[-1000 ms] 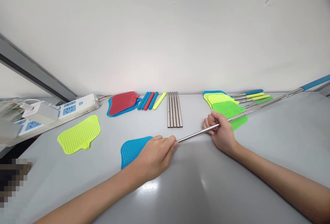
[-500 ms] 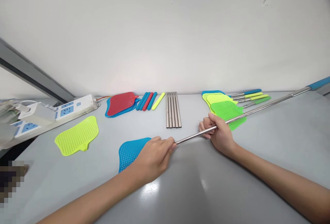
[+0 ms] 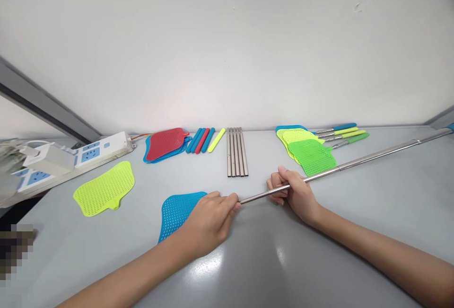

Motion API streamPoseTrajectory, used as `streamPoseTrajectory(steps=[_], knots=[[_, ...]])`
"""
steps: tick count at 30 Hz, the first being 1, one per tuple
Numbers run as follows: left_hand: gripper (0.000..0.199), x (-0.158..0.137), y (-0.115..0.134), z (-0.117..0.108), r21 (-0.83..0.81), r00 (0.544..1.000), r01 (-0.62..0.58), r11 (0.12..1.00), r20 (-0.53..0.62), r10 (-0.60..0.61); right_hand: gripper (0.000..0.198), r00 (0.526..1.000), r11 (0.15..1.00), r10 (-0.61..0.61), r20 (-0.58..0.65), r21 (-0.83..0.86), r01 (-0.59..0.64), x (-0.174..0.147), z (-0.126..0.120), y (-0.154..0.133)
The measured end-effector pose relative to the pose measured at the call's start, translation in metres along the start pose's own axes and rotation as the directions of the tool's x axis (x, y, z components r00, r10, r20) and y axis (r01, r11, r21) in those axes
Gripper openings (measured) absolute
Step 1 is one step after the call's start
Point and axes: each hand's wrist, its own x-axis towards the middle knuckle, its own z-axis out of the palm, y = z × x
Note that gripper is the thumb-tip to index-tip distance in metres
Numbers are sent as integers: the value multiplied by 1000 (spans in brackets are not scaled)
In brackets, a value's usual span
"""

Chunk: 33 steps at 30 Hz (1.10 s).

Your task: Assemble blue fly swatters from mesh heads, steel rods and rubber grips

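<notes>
A fly swatter with a blue perforated head (image 3: 179,211) and a long extended telescopic steel rod (image 3: 372,157) lies across my hands. My left hand (image 3: 213,220) is closed where head and rod meet, hiding the joint and part of the head. My right hand (image 3: 296,194) is closed around the rod farther along, thumb up and fingers curled. The rod slants up to the right edge, where only a bit of its blue grip (image 3: 451,128) shows. Just beyond my right hand lie finished-looking swatters with blue, yellow and green heads (image 3: 314,156), their rods short.
Several steel tubes (image 3: 237,154) lie side by side near the wall. Left of them are several coloured grips (image 3: 202,140) and stacked red and blue swatter heads (image 3: 166,145). A yellow swatter head (image 3: 105,189) lies near a white power strip (image 3: 102,149) at the left.
The rod has shifted right, so its blue grip is mostly out of view. My right hand has moved slightly left and down with the rod. The view has shifted a little.
</notes>
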Motion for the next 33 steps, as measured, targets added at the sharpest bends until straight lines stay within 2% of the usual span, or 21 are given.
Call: streamPoseTrajectory(steps=[6,15,33], knots=[[23,0,0,0,16,1000,-14,1000,-2,14,49,997,996,2,81,-94,5,-1,-1,2],[24,2,3,1,39,1000,-8,999,-8,8,54,991,953,47,125,-302,-8,-1,4,-1],[26,10,10,-3,98,996,72,993,53,-77,55,990,961,65,125,-277,-28,4,-5,-2]])
